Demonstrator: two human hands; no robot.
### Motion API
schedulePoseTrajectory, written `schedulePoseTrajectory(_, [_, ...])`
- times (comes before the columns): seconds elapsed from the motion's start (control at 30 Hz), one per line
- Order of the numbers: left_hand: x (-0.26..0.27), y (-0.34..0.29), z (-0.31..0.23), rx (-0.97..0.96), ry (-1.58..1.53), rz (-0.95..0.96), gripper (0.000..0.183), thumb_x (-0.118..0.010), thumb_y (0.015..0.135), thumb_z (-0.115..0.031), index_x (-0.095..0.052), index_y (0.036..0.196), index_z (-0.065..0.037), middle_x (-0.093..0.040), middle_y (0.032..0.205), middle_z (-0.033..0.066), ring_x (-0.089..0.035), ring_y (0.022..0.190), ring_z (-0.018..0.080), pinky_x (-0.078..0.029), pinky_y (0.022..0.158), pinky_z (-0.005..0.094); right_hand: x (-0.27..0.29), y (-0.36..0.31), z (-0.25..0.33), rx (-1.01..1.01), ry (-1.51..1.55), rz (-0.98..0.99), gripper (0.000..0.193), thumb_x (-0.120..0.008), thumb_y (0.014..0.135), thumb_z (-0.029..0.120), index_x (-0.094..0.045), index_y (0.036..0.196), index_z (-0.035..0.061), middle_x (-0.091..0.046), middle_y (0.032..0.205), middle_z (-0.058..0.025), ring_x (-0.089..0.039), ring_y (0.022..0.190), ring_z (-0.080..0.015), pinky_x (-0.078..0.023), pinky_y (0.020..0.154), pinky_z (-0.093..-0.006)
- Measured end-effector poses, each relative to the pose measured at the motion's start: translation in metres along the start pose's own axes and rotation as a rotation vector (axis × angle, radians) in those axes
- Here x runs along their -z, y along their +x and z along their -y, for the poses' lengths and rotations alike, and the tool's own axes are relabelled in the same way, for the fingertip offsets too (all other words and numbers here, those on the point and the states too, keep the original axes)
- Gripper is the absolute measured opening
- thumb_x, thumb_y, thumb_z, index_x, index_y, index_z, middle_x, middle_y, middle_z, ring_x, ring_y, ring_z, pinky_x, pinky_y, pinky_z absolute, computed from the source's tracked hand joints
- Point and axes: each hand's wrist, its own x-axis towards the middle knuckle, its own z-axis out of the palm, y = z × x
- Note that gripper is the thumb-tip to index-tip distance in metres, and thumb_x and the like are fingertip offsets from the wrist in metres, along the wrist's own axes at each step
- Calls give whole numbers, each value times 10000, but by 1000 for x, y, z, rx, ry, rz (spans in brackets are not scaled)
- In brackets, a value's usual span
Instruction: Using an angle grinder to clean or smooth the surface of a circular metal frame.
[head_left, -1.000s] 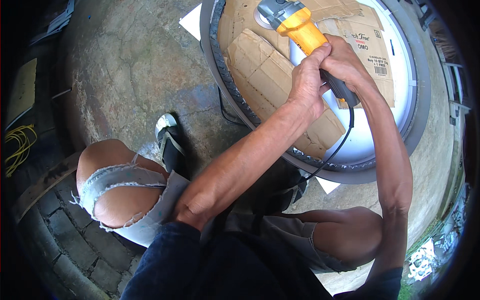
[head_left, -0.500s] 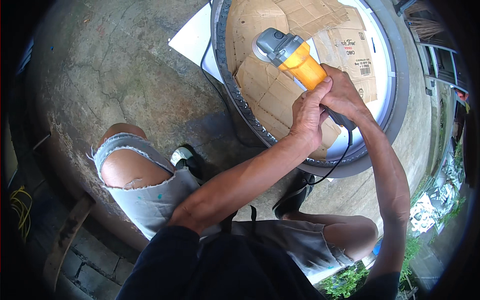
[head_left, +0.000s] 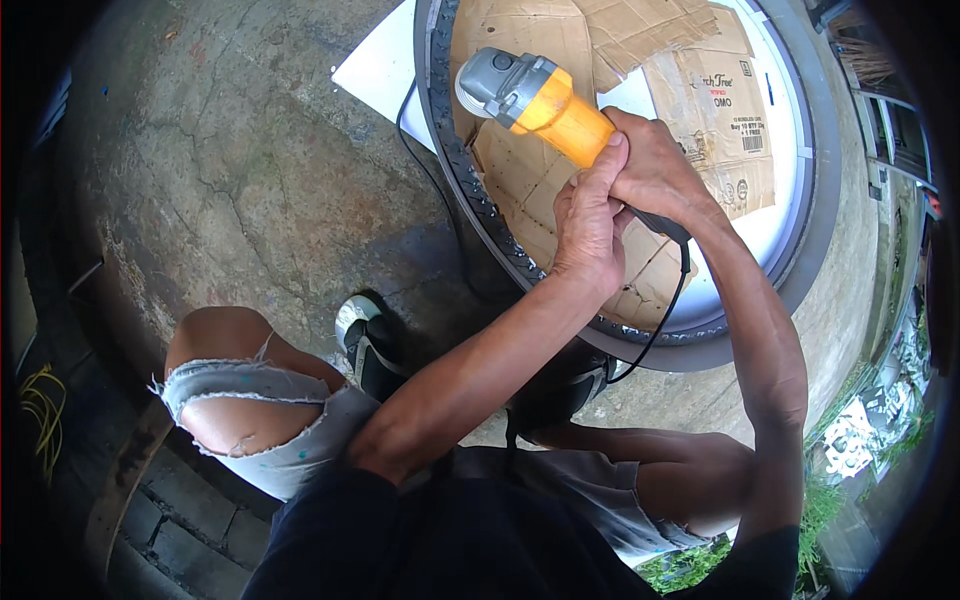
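"Where's that yellow-and-grey angle grinder (head_left: 567, 117)?"
"Over the brown cardboard sheets (head_left: 520, 178) inside that round grey rim (head_left: 826, 160). The left hand (head_left: 592, 225) and right hand (head_left: 655, 165) both grip its rear body."

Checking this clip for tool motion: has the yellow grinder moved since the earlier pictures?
Yes: the yellow grinder has moved left, its head now nearer the grey ring's left rim.

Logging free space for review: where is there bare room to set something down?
Concrete floor left of the white sheet and black cord, beyond the left knee, looks bare. Inside, the grey ring is crowded: cardboard, with the yellow grinder, left hand and right hand over it.
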Motion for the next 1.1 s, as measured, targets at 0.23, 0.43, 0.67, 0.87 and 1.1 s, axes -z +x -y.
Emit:
schedulePoseTrajectory(0.23, [7,16,-2,-88,-79,-19,508,-731,895,-455,-591,1228,-99,-673,1103,56,-611,1060,167,-440,1003,362,-11,21,3,43,-66,21,277,-647,753,145,-621,967,-28,-697,911,-280,-696,899,-437,-548,776,-482])
schedulePoseTrajectory(0.43, [5,22,-3,-107,-119,-39,520,-744,889,-448,-583,1226,-86,-664,1092,65,-610,1060,175,-451,997,363,-12,28,0,91,-100,1,285,-657,747,174,-637,954,-20,-703,881,-271,-703,887,-427,-552,777,-474])
schedulePoseTrajectory(0.67, [7,25,-7,-76,-111,-57,607,-755,857,-509,-575,1237,-71,-655,1098,93,-610,1086,236,-398,1067,493,-16,33,1,102,-110,11,279,-665,780,160,-613,996,-9,-690,935,-282,-693,907,-443,-541,763,-484])
schedulePoseTrajectory(0.87, [12,26,-7,-92,-93,-27,642,-750,854,-529,-565,1250,-59,-654,1115,111,-618,1088,261,-391,1072,531,-14,32,5,101,-97,34,330,-655,741,161,-647,1012,-28,-704,927,-279,-701,898,-434,-555,801,-475])
schedulePoseTrajectory(1.1, [12,24,-11,-111,-73,-45,607,-752,861,-509,-578,1227,-58,-667,1096,111,-636,1071,242,-448,1026,488,-18,36,4,112,-113,16,320,-656,752,146,-636,1020,-26,-698,933,-282,-699,896,-437,-552,783,-479])
